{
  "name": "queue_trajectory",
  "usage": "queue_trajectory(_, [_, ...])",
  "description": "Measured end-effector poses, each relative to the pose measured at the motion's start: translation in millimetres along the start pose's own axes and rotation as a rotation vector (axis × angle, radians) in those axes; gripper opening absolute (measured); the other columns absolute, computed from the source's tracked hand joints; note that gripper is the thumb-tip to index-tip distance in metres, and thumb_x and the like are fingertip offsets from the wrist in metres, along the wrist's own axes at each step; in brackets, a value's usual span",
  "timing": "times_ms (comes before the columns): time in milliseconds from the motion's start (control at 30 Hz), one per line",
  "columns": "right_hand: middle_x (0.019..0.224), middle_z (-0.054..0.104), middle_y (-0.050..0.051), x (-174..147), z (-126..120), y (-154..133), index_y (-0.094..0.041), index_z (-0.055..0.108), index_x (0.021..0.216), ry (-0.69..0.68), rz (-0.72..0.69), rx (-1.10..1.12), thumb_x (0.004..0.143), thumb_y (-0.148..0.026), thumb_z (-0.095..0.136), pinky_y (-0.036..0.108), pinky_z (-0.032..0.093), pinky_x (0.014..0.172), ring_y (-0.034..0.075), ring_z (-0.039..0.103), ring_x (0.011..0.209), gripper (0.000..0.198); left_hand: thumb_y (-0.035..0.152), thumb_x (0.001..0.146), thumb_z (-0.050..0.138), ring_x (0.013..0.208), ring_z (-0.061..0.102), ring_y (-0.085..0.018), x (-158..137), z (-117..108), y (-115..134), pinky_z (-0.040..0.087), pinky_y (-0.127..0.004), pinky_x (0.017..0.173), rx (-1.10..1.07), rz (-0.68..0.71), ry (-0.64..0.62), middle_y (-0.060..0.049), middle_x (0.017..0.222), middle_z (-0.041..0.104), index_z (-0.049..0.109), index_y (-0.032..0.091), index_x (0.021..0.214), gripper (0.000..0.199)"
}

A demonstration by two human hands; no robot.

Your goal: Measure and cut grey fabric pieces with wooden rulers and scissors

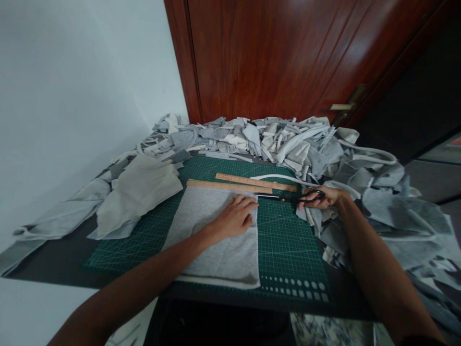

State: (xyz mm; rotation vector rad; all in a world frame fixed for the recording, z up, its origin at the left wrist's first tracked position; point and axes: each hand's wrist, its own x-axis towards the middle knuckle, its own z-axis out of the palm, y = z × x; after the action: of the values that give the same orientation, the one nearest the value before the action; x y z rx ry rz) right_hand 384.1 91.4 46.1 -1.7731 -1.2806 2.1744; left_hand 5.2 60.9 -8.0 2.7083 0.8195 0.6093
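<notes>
A piece of light grey fabric (201, 216) lies spread on the green cutting mat (284, 235). My left hand (236, 215) rests on it near its right edge, fingers stretched out and palm down. In my right hand (320, 198) are black-handled scissors (283, 198), with the fingers wrapped round the handles. Their blades point left and reach the fabric's upper right corner; whether they touch the cloth I cannot tell. One wooden ruler (230, 186) runs along the fabric's far edge. A second wooden ruler (259, 182) lies slightly beyond it, at an angle.
Heaped grey and white fabric scraps (252, 137) line the back and right of the dark table (54, 262). Larger beige-grey pieces (139, 190) lie at the left. Behind stand a white wall (90, 72) and a brown wooden door (259, 57).
</notes>
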Motion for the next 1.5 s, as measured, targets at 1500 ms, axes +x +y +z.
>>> queue_trajectory(1500, [0.052,0.028,-0.009,0,-3,-1,-0.013,0.072,0.082,-0.003,0.004,-0.023,0.077,-0.034,0.073,0.015,0.011,0.031,0.002,0.004,0.043,0.022,0.015,0.094,0.052,0.133,0.048,-0.028,-1,-2,3,0.043,-0.049,0.115,0.003,-0.011,-0.015,-0.008,0.147,0.059,0.061,0.020,0.139,0.045])
